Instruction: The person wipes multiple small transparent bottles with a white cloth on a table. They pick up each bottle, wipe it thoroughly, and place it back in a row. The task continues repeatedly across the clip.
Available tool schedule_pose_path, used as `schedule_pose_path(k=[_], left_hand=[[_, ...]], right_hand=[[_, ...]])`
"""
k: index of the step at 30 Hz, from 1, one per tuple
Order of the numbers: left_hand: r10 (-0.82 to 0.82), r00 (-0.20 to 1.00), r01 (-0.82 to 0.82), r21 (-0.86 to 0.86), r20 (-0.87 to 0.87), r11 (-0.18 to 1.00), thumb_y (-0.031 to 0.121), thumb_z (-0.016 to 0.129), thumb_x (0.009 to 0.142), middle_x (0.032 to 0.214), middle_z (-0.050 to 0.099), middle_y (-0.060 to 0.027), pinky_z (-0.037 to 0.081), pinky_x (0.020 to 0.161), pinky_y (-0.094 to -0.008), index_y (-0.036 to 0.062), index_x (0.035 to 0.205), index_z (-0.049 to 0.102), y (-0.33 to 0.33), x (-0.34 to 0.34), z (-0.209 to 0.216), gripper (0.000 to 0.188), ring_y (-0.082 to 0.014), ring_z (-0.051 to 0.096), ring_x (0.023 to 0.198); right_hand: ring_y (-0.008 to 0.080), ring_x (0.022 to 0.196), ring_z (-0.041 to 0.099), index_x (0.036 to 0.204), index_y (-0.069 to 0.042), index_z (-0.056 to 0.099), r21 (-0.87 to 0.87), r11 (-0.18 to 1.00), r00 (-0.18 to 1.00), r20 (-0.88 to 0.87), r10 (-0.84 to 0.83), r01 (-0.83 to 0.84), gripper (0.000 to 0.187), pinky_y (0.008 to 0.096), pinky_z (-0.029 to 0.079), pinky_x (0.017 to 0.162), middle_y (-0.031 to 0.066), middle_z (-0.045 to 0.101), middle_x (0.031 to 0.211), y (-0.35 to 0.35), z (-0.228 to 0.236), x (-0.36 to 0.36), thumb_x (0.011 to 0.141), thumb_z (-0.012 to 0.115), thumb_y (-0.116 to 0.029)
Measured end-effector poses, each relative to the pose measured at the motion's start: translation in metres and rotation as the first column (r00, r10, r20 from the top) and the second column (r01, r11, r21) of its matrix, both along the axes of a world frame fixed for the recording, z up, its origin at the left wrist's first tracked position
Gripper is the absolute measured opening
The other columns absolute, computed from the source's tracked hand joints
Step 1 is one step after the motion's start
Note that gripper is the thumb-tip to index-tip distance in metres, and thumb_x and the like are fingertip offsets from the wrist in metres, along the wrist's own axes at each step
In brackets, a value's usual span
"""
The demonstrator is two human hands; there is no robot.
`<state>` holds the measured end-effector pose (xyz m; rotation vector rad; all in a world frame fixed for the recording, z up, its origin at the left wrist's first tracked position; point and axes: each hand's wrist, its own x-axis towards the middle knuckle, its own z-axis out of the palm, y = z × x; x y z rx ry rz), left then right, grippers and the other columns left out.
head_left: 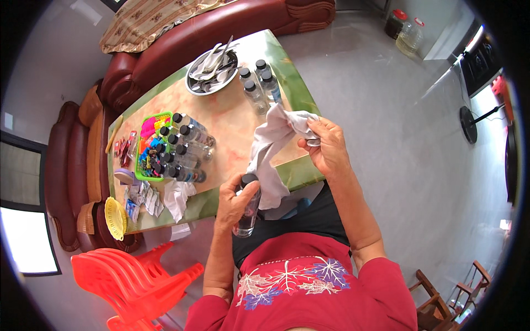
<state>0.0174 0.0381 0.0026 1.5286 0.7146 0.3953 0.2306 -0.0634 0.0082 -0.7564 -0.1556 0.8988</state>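
Note:
My left hand (236,201) is wrapped round a clear bottle (246,225) with a black cap, held tilted in front of my lap near the table edge. Pinched in my right hand (327,144) is one end of a white cloth (266,144). The cloth stretches down to the left and hangs beside the capped bottle, partly behind it. Beyond the cloth, several capped clear bottles (255,97) stand together on the table. More such bottles (187,150) are grouped at the left, against a green basket (142,175) of small colourful items.
The marble-look table (229,129) has a green border. On it are a metal bowl (190,88) of spoons and other utensils, a crumpled white cloth (176,199), small packets (150,197) and a yellow basket (115,219). Red plastic chairs (124,281) stand at left; a red sofa (193,43) lies beyond.

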Motion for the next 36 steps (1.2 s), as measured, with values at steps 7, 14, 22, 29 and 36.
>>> schedule_pose_path(k=[7, 14, 22, 29, 36], left_hand=[[-0.173, 0.938, 0.314, -0.525, 0.3, 0.791, 0.04, 0.068, 0.074, 0.083, 0.063, -0.0142, 0.053, 0.06, -0.0298, -0.0088, 0.106, 0.053, 0.01, -0.011, 0.029, 0.061, -0.0201, 0.064, 0.065], [-0.167, 0.913, 0.372, -0.589, 0.373, 0.718, 0.061, 0.063, 0.07, 0.104, 0.06, -0.0191, 0.054, 0.07, -0.04, -0.0081, 0.12, 0.044, 0.006, -0.015, 0.029, 0.087, -0.0268, 0.063, 0.086], [0.146, 0.949, 0.024, -0.525, 0.28, 0.851, 0.062, 0.066, 0.068, 0.105, 0.06, -0.0165, 0.05, 0.081, -0.0356, -0.0091, 0.119, 0.044, -0.001, -0.015, 0.04, 0.09, -0.023, 0.061, 0.094], [0.309, 0.84, 0.133, -0.722, 0.446, 0.679, 0.053, 0.05, 0.086, 0.111, 0.06, -0.0129, 0.048, 0.088, -0.0411, 0.0028, 0.117, 0.054, -0.001, 0.007, 0.048, 0.059, -0.0259, 0.059, 0.1], [0.37, 0.837, -0.083, -0.575, 0.403, 0.814, 0.039, 0.052, 0.091, 0.087, 0.057, -0.0072, 0.053, 0.05, -0.0336, 0.0091, 0.11, 0.048, -0.007, 0.028, 0.047, 0.036, -0.0198, 0.061, 0.069]], right_hand=[[0.0195, 0.088, 0.064, 0.112, 0.002, 0.052, 0.02, 0.998, 0.989, -0.132, 0.059, -0.056, 0.028, 0.0226, 0.051, 0.053, 0.0135, 0.059, 0.105, 0.013, -0.017, -0.001, 0.09, 0.053, -0.015], [0.0141, 0.093, 0.056, 0.128, -0.005, 0.042, -0.025, 0.991, 0.678, 0.732, -0.07, 0.13, 0.048, 0.0261, 0.047, 0.07, 0.0095, 0.04, 0.129, 0.008, -0.031, -0.017, 0.087, 0.056, -0.023], [0.0163, 0.109, 0.048, 0.133, -0.001, 0.038, -0.011, 0.617, 0.554, 0.425, 0.715, -0.787, 0.077, 0.0303, 0.038, 0.094, 0.0088, 0.051, 0.123, -0.011, -0.059, -0.035, 0.074, 0.066, -0.042], [0.0198, 0.131, 0.024, 0.143, -0.005, 0.017, 0.19, 0.922, 0.88, 0.41, 0.238, -0.338, 0.091, 0.0333, 0.02, 0.107, 0.0125, 0.024, 0.144, -0.02, -0.018, -0.103, 0.074, 0.073, -0.026], [0.0119, 0.096, 0.054, 0.12, -0.002, 0.052, -0.074, 0.992, 0.941, 0.33, -0.076, 0.106, 0.033, 0.029, 0.048, 0.078, 0.009, 0.062, 0.101, -0.025, -0.006, -0.083, 0.088, 0.055, -0.007]])
